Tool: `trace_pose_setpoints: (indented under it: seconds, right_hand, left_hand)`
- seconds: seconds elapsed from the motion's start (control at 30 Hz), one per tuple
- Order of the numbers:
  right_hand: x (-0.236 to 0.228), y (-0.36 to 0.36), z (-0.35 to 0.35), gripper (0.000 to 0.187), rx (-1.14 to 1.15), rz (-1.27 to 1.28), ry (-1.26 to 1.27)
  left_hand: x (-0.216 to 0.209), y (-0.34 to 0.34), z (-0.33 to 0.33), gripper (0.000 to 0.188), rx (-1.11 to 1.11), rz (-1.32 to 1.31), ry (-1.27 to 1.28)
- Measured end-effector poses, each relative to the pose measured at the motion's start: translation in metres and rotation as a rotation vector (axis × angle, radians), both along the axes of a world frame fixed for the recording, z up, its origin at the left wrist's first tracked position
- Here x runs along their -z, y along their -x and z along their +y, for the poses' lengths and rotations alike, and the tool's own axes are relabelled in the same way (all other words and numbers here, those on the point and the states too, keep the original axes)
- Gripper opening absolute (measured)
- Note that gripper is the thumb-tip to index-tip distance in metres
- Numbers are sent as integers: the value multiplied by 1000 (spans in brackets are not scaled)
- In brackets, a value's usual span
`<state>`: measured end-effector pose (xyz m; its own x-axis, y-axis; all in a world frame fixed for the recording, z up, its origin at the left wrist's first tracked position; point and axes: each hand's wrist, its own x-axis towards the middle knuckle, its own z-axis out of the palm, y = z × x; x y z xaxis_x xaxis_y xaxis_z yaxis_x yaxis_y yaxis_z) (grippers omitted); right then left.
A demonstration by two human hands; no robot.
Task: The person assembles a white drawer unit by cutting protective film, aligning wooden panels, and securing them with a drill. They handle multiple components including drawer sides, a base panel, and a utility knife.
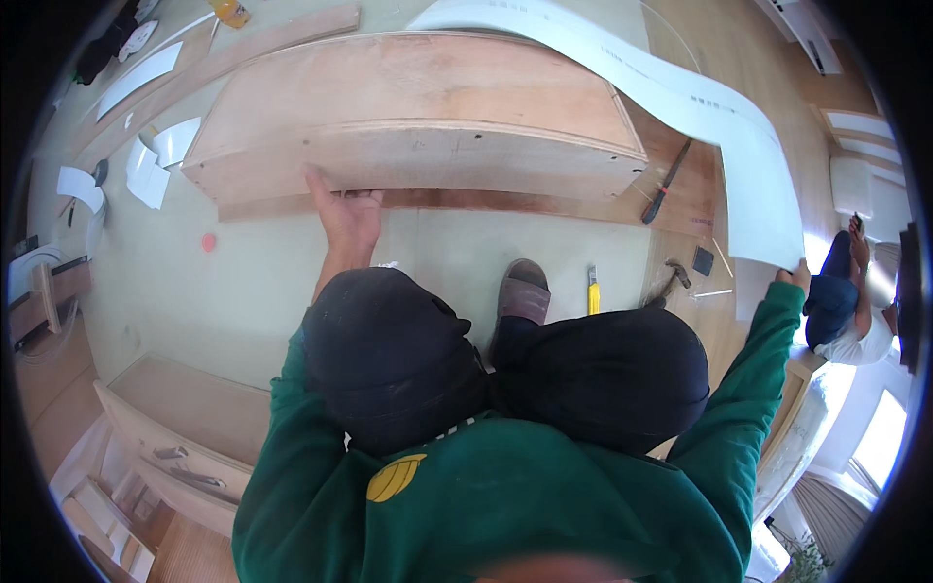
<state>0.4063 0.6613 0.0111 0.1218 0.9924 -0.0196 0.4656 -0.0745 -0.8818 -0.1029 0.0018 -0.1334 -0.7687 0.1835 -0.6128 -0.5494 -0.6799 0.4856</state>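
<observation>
In front of me a long plywood box (389,87) lies on a flat wooden board (671,209). My left hand (352,222) grips the box's near lower edge, its thumb up on the side face and its other fingers partly tucked underneath. Out to the right, my right hand (797,277) is closed on the near edge of a long, pale curling sheet (763,185). That sheet arches behind the box and bends down along its right side; faint print runs along it. Part of the board is hidden beneath the box.
A screwdriver (663,192), a hammer (673,280) and a yellow utility knife (593,291) lie right of my foot. Cut sheet scraps (146,175) are scattered left. Another wooden piece (185,408) stands near left. A seated person (846,301) is at far right.
</observation>
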Motion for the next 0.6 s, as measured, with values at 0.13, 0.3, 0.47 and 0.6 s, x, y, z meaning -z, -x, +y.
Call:
trace_pose_setpoints:
  seconds: [0.13, 0.3, 0.47, 0.6]
  right_hand:
    - [40, -10, 3, 28, -260, -296, -87]
    - [51, -40, 26, 25, 13, 658, 29]
    - [44, -18, -13, 31, 156, 757, 3]
    - [61, -1, -49, 30, 318, 778, -14]
  left_hand:
    - [-16, 32, 1, 67, 156, 184, -84]
    - [-1, 63, 11, 38, 195, 300, -275]
    - [-21, 99, 41, 34, 174, 275, -294]
    - [-35, 132, 55, 34, 199, 315, -288]
